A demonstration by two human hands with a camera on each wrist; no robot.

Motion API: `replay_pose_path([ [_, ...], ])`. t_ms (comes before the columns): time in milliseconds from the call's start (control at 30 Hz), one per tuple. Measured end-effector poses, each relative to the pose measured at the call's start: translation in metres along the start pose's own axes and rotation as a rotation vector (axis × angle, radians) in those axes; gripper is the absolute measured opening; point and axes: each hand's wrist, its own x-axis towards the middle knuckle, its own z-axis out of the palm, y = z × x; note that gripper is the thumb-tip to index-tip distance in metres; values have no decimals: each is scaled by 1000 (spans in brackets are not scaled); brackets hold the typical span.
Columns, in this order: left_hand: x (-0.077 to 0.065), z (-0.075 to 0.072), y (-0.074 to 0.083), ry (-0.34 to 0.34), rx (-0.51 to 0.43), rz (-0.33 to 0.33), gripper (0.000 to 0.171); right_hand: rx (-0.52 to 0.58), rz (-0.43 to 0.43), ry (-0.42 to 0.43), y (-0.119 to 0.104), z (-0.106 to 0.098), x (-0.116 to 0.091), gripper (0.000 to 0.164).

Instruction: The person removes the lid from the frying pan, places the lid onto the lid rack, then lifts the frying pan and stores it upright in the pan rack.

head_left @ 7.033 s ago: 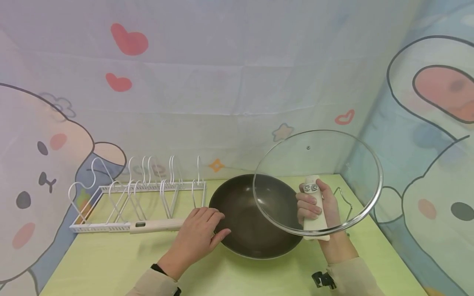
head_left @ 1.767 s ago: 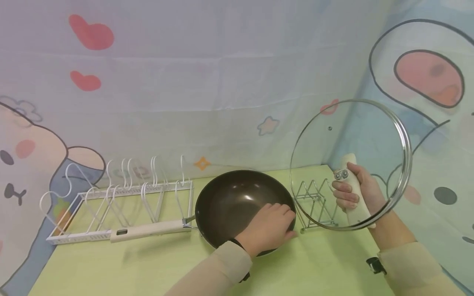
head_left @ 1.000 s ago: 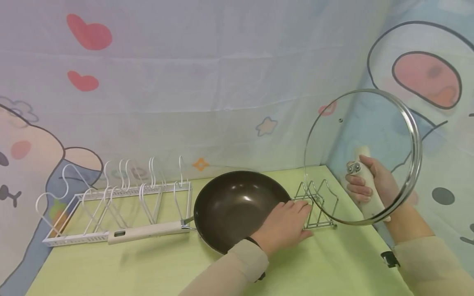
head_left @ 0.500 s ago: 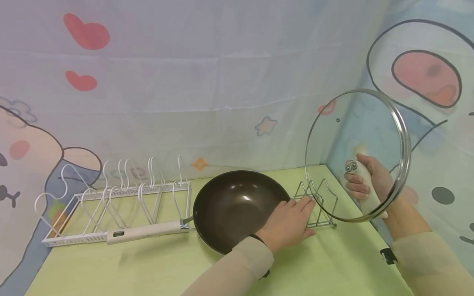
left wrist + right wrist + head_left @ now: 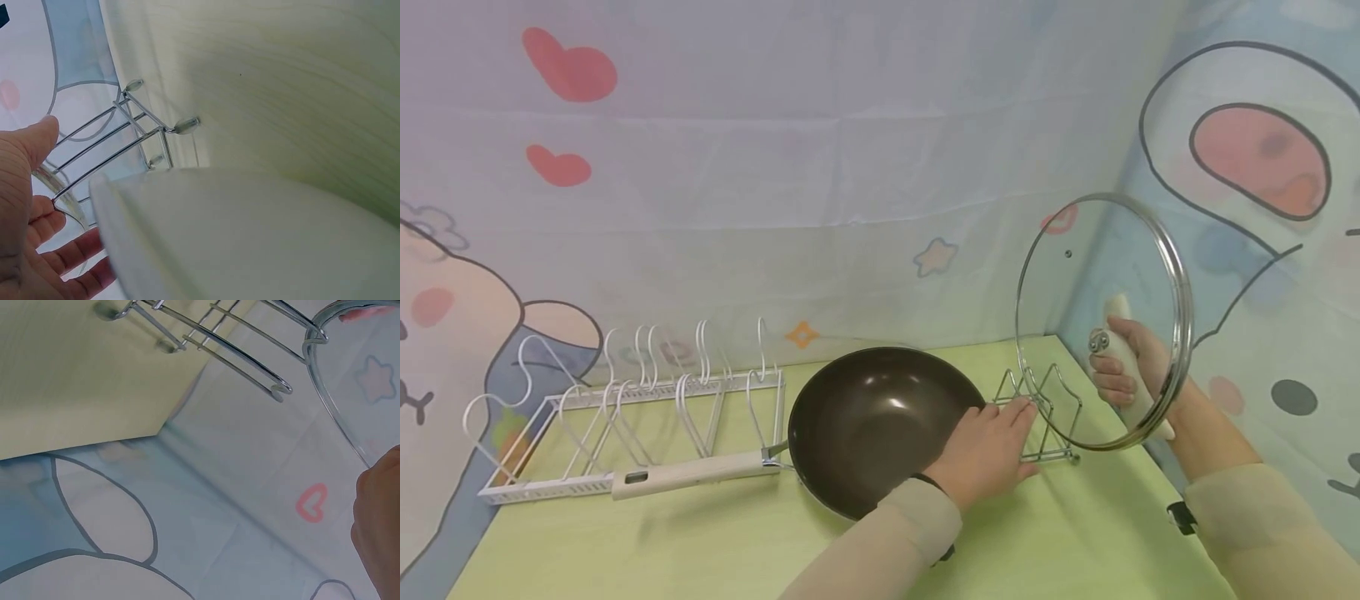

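Observation:
My right hand [image 5: 1131, 362] grips the cream handle [image 5: 1138, 392] of a round glass lid [image 5: 1060, 308] with a metal rim. The lid stands nearly upright, its lower left edge over a small chrome wire rack [image 5: 1060, 454]. In the right wrist view, the lid's rim [image 5: 319, 387] is right at the ends of the rack's wires [image 5: 250, 365]. My left hand [image 5: 988, 454] reaches across the wok [image 5: 880, 425] to the small rack's left side. In the left wrist view, its thumb and spread fingers [image 5: 81, 250] lie about the rack's wires [image 5: 100, 165], a fingertip touching one.
The dark wok's cream handle [image 5: 688, 473] points left, overlapping the front of a long white rack [image 5: 550, 487] with upright wire dividers. All stand on a pale green table [image 5: 700, 550]. Printed cloth walls [image 5: 850, 167] rise close behind and at the right.
My left hand has moved from beside the wok's handle to the small rack. My right hand first carried the lid right and turned it more edge-on; lately it has come slightly back left.

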Motion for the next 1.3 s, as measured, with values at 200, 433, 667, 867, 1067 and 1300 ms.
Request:
replay_pose_path([
  [200, 0, -2, -1, -7, -17, -8, 80, -11, 28, 42, 2, -3, 4, 45],
  [433, 2, -1, -3, -15, -51, -12, 75, -7, 60, 103, 7, -4, 9, 41],
  [667, 2, -3, -4, -33, -94, -28, 74, -24, 87, 170, 15, -5, 15, 37],
  [867, 3, -4, -2, -47, -101, -25, 72, -19, 87, 194, 22, -9, 17, 35],
  [1067, 3, -6, -3, -44, -84, -24, 68, -50, 133, 234, 25, -11, 19, 36],
  [1300, 3, -7, -2, -35, -80, -24, 68, -87, 167, 242, 28, -10, 21, 38],
])
